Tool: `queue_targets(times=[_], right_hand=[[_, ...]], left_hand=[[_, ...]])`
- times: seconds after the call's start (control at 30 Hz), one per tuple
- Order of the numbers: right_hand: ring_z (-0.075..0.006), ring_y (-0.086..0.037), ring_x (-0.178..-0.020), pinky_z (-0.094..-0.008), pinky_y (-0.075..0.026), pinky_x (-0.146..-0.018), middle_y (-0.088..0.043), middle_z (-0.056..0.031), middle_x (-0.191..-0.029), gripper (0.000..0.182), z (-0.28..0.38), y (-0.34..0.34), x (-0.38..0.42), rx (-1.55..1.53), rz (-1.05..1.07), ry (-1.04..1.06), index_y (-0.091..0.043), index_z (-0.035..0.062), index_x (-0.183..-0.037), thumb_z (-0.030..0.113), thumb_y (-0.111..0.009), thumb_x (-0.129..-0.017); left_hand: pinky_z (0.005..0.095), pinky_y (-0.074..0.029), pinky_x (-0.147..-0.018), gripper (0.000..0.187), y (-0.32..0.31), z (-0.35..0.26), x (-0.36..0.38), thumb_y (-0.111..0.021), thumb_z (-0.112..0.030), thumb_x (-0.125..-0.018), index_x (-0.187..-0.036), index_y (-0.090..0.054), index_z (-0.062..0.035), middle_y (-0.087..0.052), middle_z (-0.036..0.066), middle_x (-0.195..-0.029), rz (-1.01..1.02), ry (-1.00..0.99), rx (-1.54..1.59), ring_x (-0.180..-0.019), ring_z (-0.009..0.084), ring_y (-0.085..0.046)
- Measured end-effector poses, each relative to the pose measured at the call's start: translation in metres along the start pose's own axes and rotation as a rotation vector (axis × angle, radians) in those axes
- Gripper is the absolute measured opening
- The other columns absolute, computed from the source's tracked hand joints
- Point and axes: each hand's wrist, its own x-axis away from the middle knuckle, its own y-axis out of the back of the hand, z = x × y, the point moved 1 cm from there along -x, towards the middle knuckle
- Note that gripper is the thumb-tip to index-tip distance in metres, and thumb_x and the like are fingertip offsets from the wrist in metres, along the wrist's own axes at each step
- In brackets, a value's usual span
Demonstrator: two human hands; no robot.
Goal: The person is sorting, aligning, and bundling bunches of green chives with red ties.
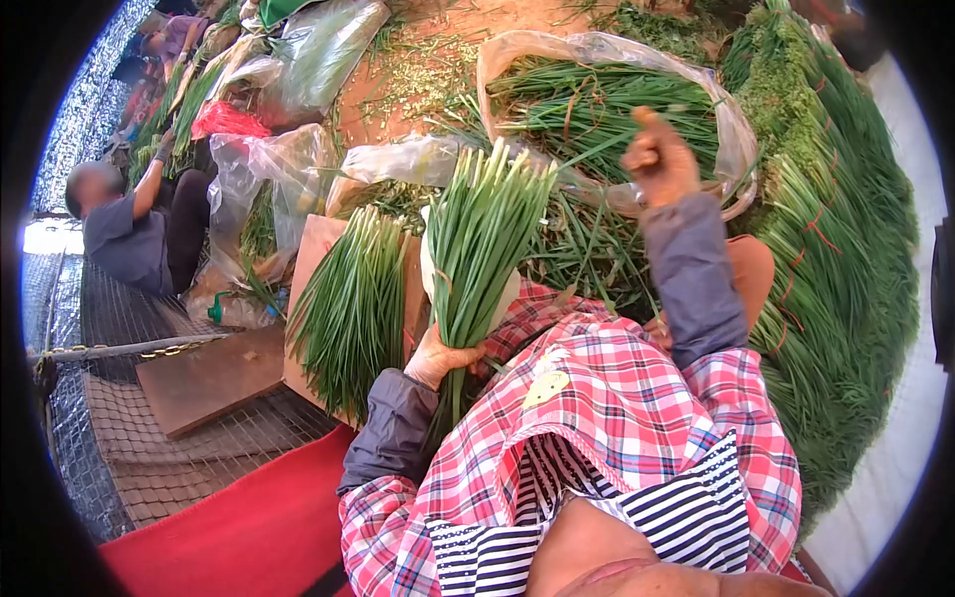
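Note:
My left hand (445, 360) is closed round the lower part of a bunch of green stalks (482, 239), whose pale ends point up and away from me. My right hand (660, 159) is raised over an open plastic bag (602, 48) that holds more green stalks. Its fingers are curled, and whether anything is between them is too small to tell. Left of the held bunch, another bunch (356, 308) lies on a brown board (308, 261).
A long heap of green stalks (846, 249) with red ties runs down the right side. At the left a co-worker (129, 234) handles stalks beside plastic bags (269, 189). A brown board (214, 378) and red cloth (234, 497) lie at the lower left.

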Motion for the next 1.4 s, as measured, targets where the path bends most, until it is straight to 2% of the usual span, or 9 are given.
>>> queue_targets(times=[0.07, 0.13, 0.2, 0.37, 0.5, 0.77, 1.13, 1.23, 1.4], right_hand=[[-0.0073, -0.046, -0.046, -0.0213, -0.037, -0.04, -0.053, -0.0025, -0.058, 0.018, 0.03, 0.021, 0.003, 0.246, 0.074, 0.194, -0.059, 0.0013, -0.096, 0.007, -0.06, -0.079], [-0.0089, -0.047, -0.044, -0.0231, -0.039, -0.042, -0.053, -0.0033, -0.057, 0.038, 0.014, 0.026, 0.006, 1.151, 0.082, -0.452, -0.056, 0.0018, -0.11, 0.019, -0.064, -0.077], [-0.0088, -0.048, -0.045, -0.0218, -0.039, -0.042, -0.057, -0.0045, -0.062, 0.049, -0.008, 0.021, 0.016, 1.784, 0.141, -0.399, -0.051, 0.003, -0.118, 0.022, -0.066, -0.076], [-0.0081, -0.049, -0.044, -0.0207, -0.041, -0.043, -0.06, -0.005, -0.069, 0.046, -0.06, -0.048, 0.026, 1.108, 0.293, -0.437, -0.047, 0.0036, -0.122, 0.016, -0.062, -0.08], [-0.011, -0.056, -0.049, -0.0227, -0.045, -0.044, -0.063, -0.0061, -0.068, 0.023, -0.103, -0.042, 0.029, 0.779, 0.384, -0.51, -0.063, 0.0036, -0.088, 0.025, -0.063, -0.08], [-0.012, -0.059, -0.056, -0.023, -0.045, -0.048, -0.065, -0.0071, -0.081, 0.018, -0.071, -0.035, 0.04, 0.846, 0.286, -0.334, -0.062, 0.002, -0.086, 0.02, -0.06, -0.082], [-0.012, -0.051, -0.041, -0.0242, -0.043, -0.044, -0.058, -0.0068, -0.063, 0.017, -0.016, -0.035, 0.036, -0.269, 0.798, -0.247, -0.056, 0.005, -0.073, 0.019, -0.054, -0.083], [-0.0119, -0.052, -0.042, -0.0258, -0.044, -0.045, -0.06, -0.0061, -0.068, 0.022, 0.053, -0.005, 0.035, -0.036, 0.688, -0.15, -0.058, 0.0037, -0.077, 0.025, -0.057, -0.083], [-0.0115, -0.054, -0.051, -0.0235, -0.044, -0.044, -0.059, -0.007, -0.064, 0.037, -0.032, -0.024, 0.053, 1.462, 0.287, -0.356, -0.059, -0.0016, -0.093, 0.028, -0.07, -0.074]], left_hand=[[0.0278, -0.048, -0.05, 0.038, 0.006, 0.003, -0.002, -0.068, 0.003, -0.067, -0.101, -0.052, 0.0, -0.06, 0.009, -0.078, 0.052, 0.023, 0.038, -0.056, 0.016, -0.058], [0.0283, -0.047, -0.049, 0.039, 0.007, 0.009, -0.004, -0.068, 0.002, -0.067, -0.103, -0.052, -0.0006, -0.06, 0.009, -0.077, 0.044, 0.021, 0.091, -0.055, 0.0164, -0.057], [0.0286, -0.047, -0.048, 0.037, 0.004, 0.01, -0.007, -0.068, 0.001, -0.069, -0.102, -0.052, -0.0009, -0.06, 0.009, -0.076, 0.012, -0.046, 0.034, -0.055, 0.0164, -0.057], [0.0272, -0.045, -0.081, 0.045, -0.014, 0.007, -0.011, -0.063, -0.012, -0.071, -0.113, -0.047, -0.0031, -0.061, 0.007, -0.101, -0.102, -0.134, -0.402, -0.093, 0.0192, -0.058], [0.0266, -0.045, -0.077, 0.05, -0.028, -0.004, -0.002, -0.067, -0.003, -0.066, -0.113, -0.048, -0.0019, -0.061, 0.005, -0.097, -0.241, -0.295, -0.063, -0.087, 0.0138, -0.057], [0.0343, -0.048, -0.073, 0.053, 0.004, 0.002, -0.021, -0.066, -0.012, -0.065, -0.112, -0.044, -0.0032, -0.062, 0.014, -0.091, -0.347, -0.417, -0.604, -0.084, 0.0283, -0.061], [0.0357, -0.047, -0.075, 0.061, 0.006, -0.011, -0.013, -0.068, -0.017, -0.063, -0.116, -0.042, -0.0026, -0.061, 0.019, -0.092, -0.3, -0.211, -0.812, -0.087, 0.0317, -0.06], [0.0406, -0.048, -0.069, 0.059, 0.006, -0.014, -0.009, -0.067, -0.025, -0.067, -0.116, -0.041, -0.0044, -0.061, 0.021, -0.085, -0.294, -0.239, -0.855, -0.08, 0.0359, -0.06], [0.0439, -0.048, -0.061, 0.064, -0.002, -0.015, -0.013, -0.067, -0.036, -0.069, -0.119, -0.04, -0.0053, -0.061, 0.021, -0.079, -0.358, -0.143, -1.088, -0.072, 0.0371, -0.06]])
